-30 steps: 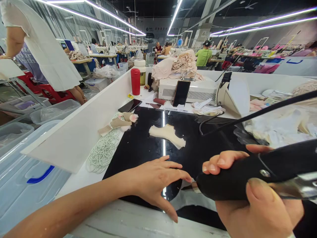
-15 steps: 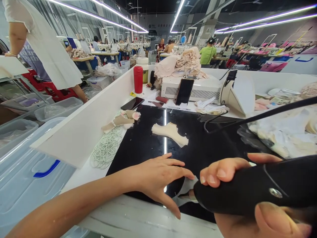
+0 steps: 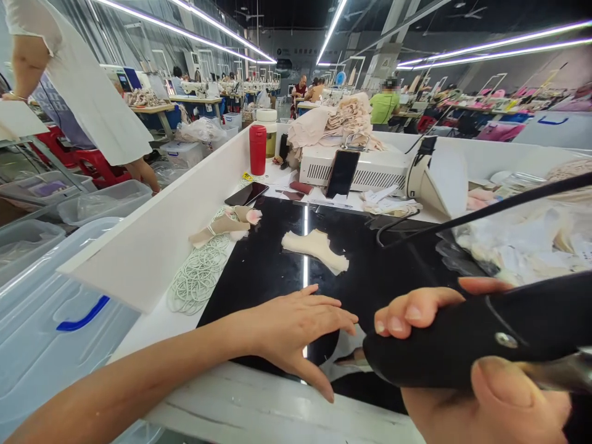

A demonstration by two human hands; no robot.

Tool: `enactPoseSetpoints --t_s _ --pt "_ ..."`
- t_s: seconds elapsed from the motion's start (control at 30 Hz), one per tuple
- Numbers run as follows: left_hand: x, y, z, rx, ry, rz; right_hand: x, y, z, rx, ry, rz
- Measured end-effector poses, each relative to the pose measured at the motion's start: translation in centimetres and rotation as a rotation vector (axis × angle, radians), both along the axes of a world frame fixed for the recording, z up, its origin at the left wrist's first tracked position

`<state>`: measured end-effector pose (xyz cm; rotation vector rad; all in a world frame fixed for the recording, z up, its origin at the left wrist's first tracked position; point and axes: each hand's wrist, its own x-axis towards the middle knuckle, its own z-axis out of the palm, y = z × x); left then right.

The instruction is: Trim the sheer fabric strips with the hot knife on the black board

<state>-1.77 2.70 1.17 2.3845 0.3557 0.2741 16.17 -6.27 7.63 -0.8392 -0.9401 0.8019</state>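
My right hand (image 3: 504,370) is wrapped round a black hand tool (image 3: 444,345) with a screw in its side. A thin metal tip shows at its left end, pointing down to the left; I cannot tell its exact kind. By the tip is a pale, see-through piece (image 3: 345,342), partly hidden. My left hand (image 3: 296,327) hovers over or rests on the front of the glossy black board (image 3: 259,283), palm down with fingers spread, left of the tip, holding nothing. Beyond it on the board lies a small stack of cream fabric cutouts (image 3: 317,248).
Pale green elastic loops (image 3: 198,277) and a tied fabric bundle (image 3: 219,227) lie at left along the white side wall (image 3: 152,246). A black cord (image 3: 485,213) crosses at right near bagged fabric (image 3: 531,246). Behind stand a phone (image 3: 342,172) and a red flask (image 3: 258,150).
The view has shifted slightly. The tool's rear end has tilted a little in my right hand, showing a metal part behind my thumb. My left hand stays spread in nearly the same place.
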Motion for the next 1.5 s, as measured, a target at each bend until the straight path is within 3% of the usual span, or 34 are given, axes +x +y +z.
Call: enactPoseSetpoints --t_s 0.2,0.33,0.5,0.63,0.7,0.83,0.93,1.23,1.5 --pt "-0.9 0.5 0.2 0.137 -0.069 -0.009 2.2 1.2 0.5 0.009 0.068 -0.244" --pt "-1.9 1.5 0.3 0.209 -0.054 0.008 2.7 1.9 0.8 -0.003 0.057 -0.330" --pt "-3.2 3.1 1.2 0.322 -0.025 0.105 2.5 1.9 0.8 0.022 0.045 -0.316" --pt "-2.9 2.7 1.7 0.453 -0.043 0.284 1.8 2.1 0.5 0.081 0.031 -0.254" --pt "-2.3 1.7 1.8 0.403 -0.075 0.320 1.5 2.1 0.4 0.094 0.035 -0.232" --pt "-1.1 -0.4 1.8 0.148 -0.070 0.221 0.9 1.9 -0.1 0.102 0.027 -0.205" --pt "-0.9 -1.3 1.7 0.059 -0.034 0.165 0.7 1.5 -0.7 0.098 -0.012 -0.181" --pt "-0.8 -1.3 1.2 0.045 0.016 0.119 0.8 1.2 -1.8 0.090 -0.081 -0.119" --pt "-1.1 -1.1 0.7 0.049 0.028 0.102 -0.2 1.3 -0.8 0.069 -0.040 -0.173"
